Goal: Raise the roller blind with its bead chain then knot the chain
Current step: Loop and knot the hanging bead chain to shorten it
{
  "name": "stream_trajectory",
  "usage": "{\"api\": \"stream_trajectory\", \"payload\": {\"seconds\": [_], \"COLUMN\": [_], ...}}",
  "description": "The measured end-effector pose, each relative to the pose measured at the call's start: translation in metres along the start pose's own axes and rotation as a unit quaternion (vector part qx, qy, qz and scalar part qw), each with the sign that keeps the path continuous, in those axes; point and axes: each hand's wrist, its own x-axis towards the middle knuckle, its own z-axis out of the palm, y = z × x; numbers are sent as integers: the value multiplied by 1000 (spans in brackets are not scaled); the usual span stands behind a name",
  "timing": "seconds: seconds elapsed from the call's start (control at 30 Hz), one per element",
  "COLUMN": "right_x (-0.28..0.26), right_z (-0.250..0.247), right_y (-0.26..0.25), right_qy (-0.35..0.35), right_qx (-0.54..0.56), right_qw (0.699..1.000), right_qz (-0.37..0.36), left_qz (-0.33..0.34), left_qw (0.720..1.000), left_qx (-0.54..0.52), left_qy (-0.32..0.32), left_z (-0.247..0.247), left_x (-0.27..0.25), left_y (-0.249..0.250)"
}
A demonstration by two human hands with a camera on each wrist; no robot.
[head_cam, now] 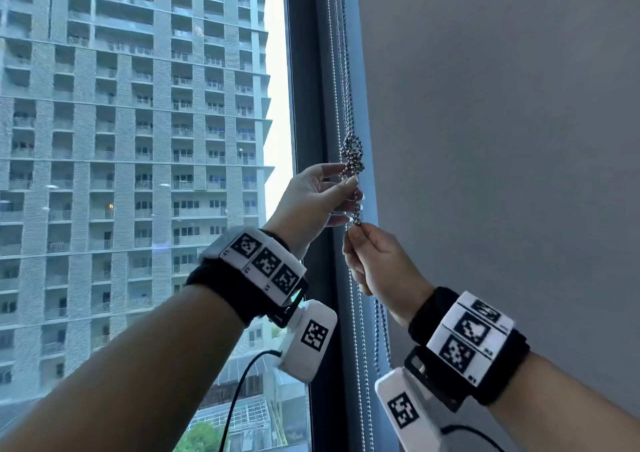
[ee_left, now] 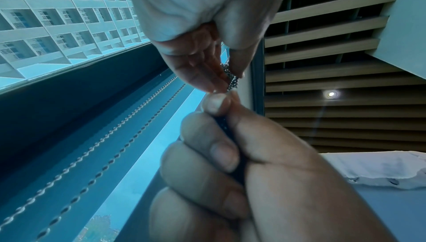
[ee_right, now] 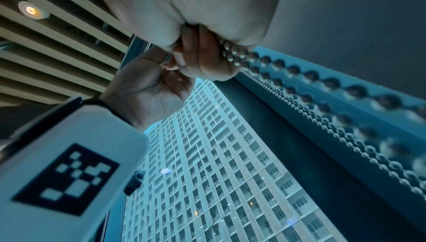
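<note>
A metal bead chain (head_cam: pixel 346 71) hangs along the dark window frame (head_cam: pixel 304 105). A loose knot (head_cam: pixel 353 155) of looped beads sits in it at mid-height. My left hand (head_cam: pixel 346 179) pinches the chain just under the knot with thumb and fingertips. My right hand (head_cam: pixel 356 235) is directly below, fist curled round the strands, which run on down from it (head_cam: pixel 379 320). In the left wrist view the left fingertips (ee_left: pixel 207 80) pinch the beads (ee_left: pixel 230 79) above the right fist (ee_left: pixel 219 154). Beads (ee_right: pixel 232 54) leave the right fist in the right wrist view.
A plain grey surface (head_cam: pixel 502 140) fills the right side next to the chain. The glass (head_cam: pixel 138 140) on the left is uncovered and shows a tall apartment block. A second pair of chain strands (head_cam: pixel 353 313) hangs against the frame. A slatted ceiling (ee_left: pixel 334 27) is overhead.
</note>
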Motion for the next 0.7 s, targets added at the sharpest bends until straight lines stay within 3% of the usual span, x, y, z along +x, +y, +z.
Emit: {"api": "stream_trajectory", "payload": {"seconds": [0.53, 0.63, 0.7], "right_x": [-8, -1, 11], "right_z": [-9, -22, -32], "right_y": [-6, -12, -20], "right_qy": [-2, 49, 117], "right_qx": [-51, -136, -203], "right_qw": [999, 989, 968], "right_qz": [9, -9, -86], "left_qz": [-13, -17, -22], "left_qw": [999, 1000, 1000], "left_qx": [38, 19, 5], "left_qy": [0, -6, -12], "left_z": [17, 16, 16], "left_x": [3, 4, 3], "left_y": [4, 3, 3]}}
